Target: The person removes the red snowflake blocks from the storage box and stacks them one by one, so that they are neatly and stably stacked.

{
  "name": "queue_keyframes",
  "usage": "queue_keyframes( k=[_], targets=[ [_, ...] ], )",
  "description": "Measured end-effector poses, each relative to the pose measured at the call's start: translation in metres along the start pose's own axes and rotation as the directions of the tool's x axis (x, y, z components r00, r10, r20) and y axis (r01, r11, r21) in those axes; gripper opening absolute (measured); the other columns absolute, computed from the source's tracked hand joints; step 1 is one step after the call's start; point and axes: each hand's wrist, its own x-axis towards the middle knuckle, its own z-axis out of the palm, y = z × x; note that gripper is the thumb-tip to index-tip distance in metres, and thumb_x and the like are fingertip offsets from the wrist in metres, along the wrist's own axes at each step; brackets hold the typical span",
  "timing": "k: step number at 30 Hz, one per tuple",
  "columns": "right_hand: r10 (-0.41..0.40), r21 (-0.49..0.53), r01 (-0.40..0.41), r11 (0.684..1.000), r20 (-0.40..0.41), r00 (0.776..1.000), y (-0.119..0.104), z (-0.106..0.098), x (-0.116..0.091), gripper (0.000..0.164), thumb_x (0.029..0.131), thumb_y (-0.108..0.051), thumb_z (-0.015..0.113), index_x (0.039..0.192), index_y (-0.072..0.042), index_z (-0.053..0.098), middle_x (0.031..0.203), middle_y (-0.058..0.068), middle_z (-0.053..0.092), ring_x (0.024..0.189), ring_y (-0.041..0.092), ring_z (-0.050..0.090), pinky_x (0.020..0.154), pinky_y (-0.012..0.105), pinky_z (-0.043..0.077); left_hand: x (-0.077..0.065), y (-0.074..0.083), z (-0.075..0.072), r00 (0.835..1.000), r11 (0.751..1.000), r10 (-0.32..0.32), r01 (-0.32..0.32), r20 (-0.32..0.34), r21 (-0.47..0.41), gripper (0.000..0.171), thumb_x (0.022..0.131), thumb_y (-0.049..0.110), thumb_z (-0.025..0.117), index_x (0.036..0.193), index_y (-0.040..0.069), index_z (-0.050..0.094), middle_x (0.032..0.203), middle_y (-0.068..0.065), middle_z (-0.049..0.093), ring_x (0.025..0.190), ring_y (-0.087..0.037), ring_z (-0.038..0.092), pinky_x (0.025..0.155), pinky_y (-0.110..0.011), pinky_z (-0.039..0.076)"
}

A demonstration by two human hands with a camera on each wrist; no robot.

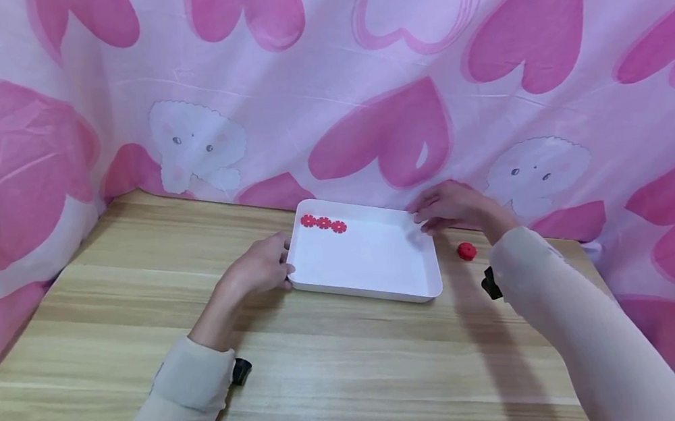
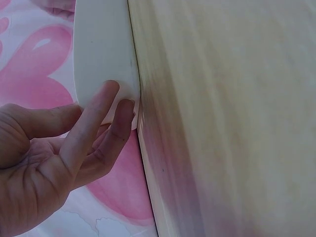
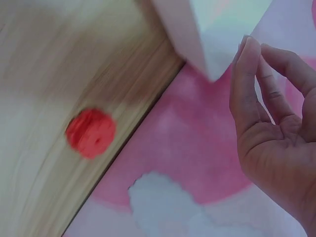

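A shallow white tray (image 1: 370,293) lies on the wooden table near its far edge. Three red flower-shaped pieces (image 1: 324,223) form a row inside, at the tray's far left. At the tray's left side, my left hand (image 1: 260,265) holds it, thumb at the rim and fingertips (image 2: 109,91) against the outer wall. My right hand (image 1: 449,203) is at the far right corner, thumb and fingertips brought together at the rim. Right of the tray sits a round red stack (image 3: 92,133) of similar flower shapes, below the right hand and apart from it.
A pink curtain (image 1: 279,114) printed with hearts and white animal figures hangs right behind the table (image 1: 353,371) and along both sides. Black straps (image 1: 241,371) show at both wrists, below the pale sleeves.
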Motion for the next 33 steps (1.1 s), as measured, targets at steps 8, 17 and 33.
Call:
queue_keyframes(
  k=[8,17,33],
  targets=[
    [0.015,0.004,-0.015,1.000,0.049,0.999,-0.018,0.024,0.017,0.038,0.103,-0.007,0.069,0.136,0.009,0.061,0.120,0.015,0.072,0.089,0.016,0.074,0.089,0.033,0.066,0.001,-0.003,-0.001,1.000,1.000,0.027,-0.027,-0.001,-0.009,0.041,0.106,-0.004,0.056,0.146,-0.011,0.048,0.121,-0.026,0.067,0.094,-0.024,0.071,0.083,-0.034,0.065],
    [0.035,-0.022,-0.034,0.999,0.059,0.998,-0.035,0.043,0.031,0.038,0.101,-0.005,0.072,0.135,0.007,0.063,0.109,0.015,0.074,0.084,0.016,0.075,0.088,0.035,0.067,0.001,-0.005,0.001,1.000,0.999,0.025,-0.025,-0.008,-0.028,0.042,0.105,-0.005,0.058,0.145,-0.012,0.048,0.121,-0.025,0.065,0.093,-0.024,0.070,0.083,-0.034,0.065],
    [0.055,-0.150,-0.044,0.988,0.077,0.996,-0.057,0.077,0.061,0.042,0.097,-0.010,0.079,0.138,-0.004,0.071,0.101,0.011,0.078,0.080,0.018,0.075,0.086,0.034,0.067,0.003,-0.004,0.001,1.000,0.999,0.004,-0.004,-0.006,-0.033,0.041,0.105,-0.005,0.058,0.145,-0.011,0.048,0.121,-0.024,0.065,0.092,-0.024,0.070,0.082,-0.034,0.065]
  ],
)
